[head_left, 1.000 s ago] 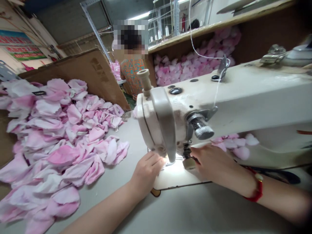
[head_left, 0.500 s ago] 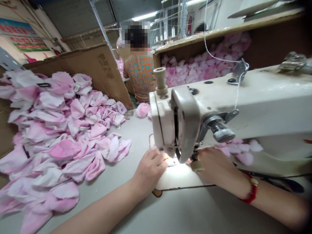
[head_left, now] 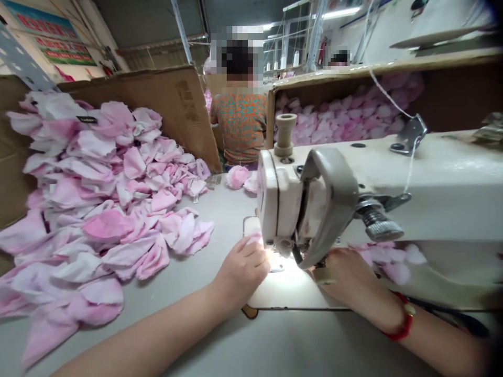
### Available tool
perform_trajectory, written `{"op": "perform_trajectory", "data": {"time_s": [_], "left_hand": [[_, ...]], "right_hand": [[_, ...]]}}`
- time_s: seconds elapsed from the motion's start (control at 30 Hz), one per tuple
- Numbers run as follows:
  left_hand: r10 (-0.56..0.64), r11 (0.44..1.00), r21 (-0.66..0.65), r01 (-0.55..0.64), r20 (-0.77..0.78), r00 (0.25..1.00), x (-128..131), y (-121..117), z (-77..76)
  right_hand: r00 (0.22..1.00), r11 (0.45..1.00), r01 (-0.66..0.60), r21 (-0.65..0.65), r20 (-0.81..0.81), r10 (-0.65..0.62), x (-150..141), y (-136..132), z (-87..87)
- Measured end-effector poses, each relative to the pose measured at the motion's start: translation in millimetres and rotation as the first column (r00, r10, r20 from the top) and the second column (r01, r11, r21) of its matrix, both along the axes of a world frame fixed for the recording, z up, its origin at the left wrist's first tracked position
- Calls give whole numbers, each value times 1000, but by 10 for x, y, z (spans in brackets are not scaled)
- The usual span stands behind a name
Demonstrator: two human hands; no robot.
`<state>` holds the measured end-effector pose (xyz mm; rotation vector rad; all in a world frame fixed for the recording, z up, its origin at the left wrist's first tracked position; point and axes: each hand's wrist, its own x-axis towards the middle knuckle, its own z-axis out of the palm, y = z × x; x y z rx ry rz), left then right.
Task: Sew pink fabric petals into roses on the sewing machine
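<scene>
One left hand [head_left: 244, 268]: fingers bunched, pinching cloth [head_left: 255, 238] by the left edge of the bed [head_left: 283, 297], probably to steady it.
Right hand [head_left: 353, 277]: in behind the guard [head_left: 341, 183], fingertips hidden, so can't tell if it's gripping.
Pile [head_left: 106, 225]: table's [head_left: 188, 283] left side, likely for easy reach.
Box [head_left: 451, 94]: beyond the machine [head_left: 440, 178], keeping pieces together.

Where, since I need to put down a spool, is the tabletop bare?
The tabletop is bare between the cloth pile and the sewing machine, and in front of the machine's bed, between the forearms. It is crowded under the pile, around the left hand and right hand, and below the machine's arm, where pink pieces lie.
</scene>
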<state>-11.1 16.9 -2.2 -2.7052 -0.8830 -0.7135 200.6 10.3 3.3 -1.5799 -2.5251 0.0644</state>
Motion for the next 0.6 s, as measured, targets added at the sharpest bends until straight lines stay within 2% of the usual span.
{"op": "perform_trajectory", "data": {"time_s": [0.17,0.4,0.5,0.6], "left_hand": [[-26,1000,-13,27,15,1000,-3,18,-7],[-51,990,-132,51,-2,999,-54,50,-20],[-77,982,-172,73,-17,997,-66,42,-13],[-43,987,-160,30,-79,996,-30,-48,31]], "right_hand": [[1000,999,0,32,-15,0,16,7,-28],[1000,998,-17,64,5,17,19,6,0],[1000,999,-25,46,11,24,17,13,33],[999,999,-36,7,6,36,20,24,41]]}}
